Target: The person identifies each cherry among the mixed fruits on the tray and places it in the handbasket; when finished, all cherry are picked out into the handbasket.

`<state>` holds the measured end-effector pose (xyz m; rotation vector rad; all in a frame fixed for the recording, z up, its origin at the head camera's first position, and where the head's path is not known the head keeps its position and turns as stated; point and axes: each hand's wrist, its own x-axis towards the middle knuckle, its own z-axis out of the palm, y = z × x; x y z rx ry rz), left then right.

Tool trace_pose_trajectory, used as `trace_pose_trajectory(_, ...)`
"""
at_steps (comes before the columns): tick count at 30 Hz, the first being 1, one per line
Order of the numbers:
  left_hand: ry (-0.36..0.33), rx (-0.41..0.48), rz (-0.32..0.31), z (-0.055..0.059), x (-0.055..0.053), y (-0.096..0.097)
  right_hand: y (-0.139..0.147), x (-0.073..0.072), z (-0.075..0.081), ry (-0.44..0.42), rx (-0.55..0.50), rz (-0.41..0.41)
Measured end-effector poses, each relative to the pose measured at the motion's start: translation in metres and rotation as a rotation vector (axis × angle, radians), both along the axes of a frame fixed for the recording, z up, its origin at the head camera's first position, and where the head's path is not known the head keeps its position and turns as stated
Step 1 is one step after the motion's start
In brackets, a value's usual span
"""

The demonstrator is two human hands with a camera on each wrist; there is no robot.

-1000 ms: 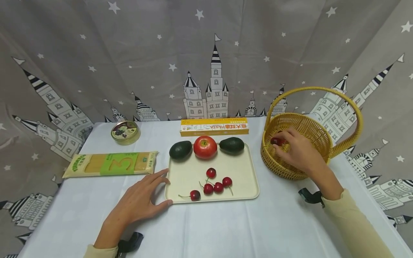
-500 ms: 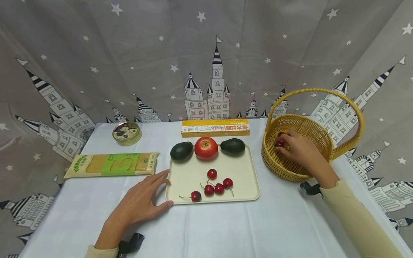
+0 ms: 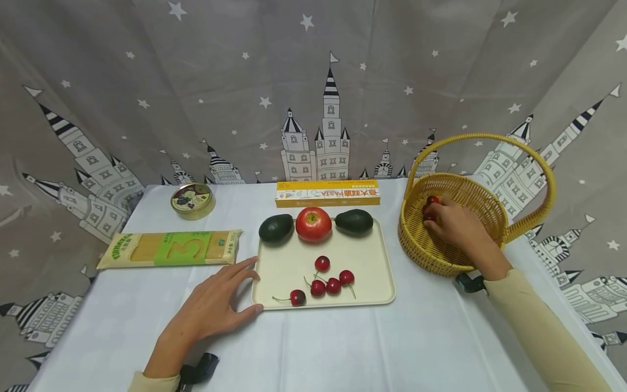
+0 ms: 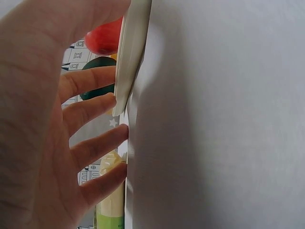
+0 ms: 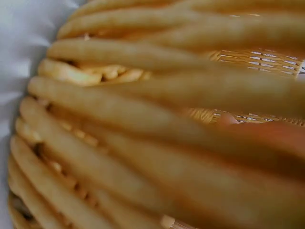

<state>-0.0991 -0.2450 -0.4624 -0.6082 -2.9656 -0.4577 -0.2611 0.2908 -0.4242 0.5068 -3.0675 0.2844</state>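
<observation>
My right hand (image 3: 458, 224) reaches down inside the yellow wicker basket (image 3: 411, 242) on the right. Its curled fingertips pinch at a dark red cherry (image 3: 428, 216), partly hidden by them; a brighter red cherry (image 3: 433, 200) lies just beyond. Basket weave fills most of the right wrist view, with only a blurred bit of hand showing. At the left, my left hand (image 3: 213, 305) is spread loosely, thumb and fingertips against the edge of the cream tray (image 3: 367, 256). In the left wrist view its fingers (image 4: 88, 112) extend toward the tray's side (image 4: 129, 57).
On the tray are several stemmed cherries (image 3: 333, 286), a red apple (image 3: 313, 224) and two avocados (image 3: 276, 228) (image 3: 354, 222). Behind it stands a pasta box (image 3: 327, 194). A spaghetti packet (image 3: 181, 249) and a round tin (image 3: 192, 201) are at left. The basket's handle (image 3: 539, 163) arches high.
My right hand has shifted slightly rightward within the basket, its fingers drawing in at the cherries, which now show a little farther right. My left hand stays at the tray's edge.
</observation>
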Motion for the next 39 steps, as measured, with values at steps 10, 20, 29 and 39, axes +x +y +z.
trace_pose_trajectory(10,0.02,0.001,-0.02,0.001,0.0,-0.001,-0.003,0.002,0.004,0.046,0.035,0.026)
trace_pose_trajectory(20,0.0,-0.006,-0.012,0.0,-0.001,-0.001,-0.007,0.014,0.017,0.125,-0.026,-0.007)
trace_pose_trajectory(29,0.002,-0.004,-0.008,-0.002,-0.001,-0.001,-0.032,0.036,0.027,0.216,-0.107,-0.006)
trace_pose_trajectory(39,0.033,0.018,-0.024,-0.001,0.0,-0.002,-0.059,0.051,0.033,0.244,-0.168,0.048)
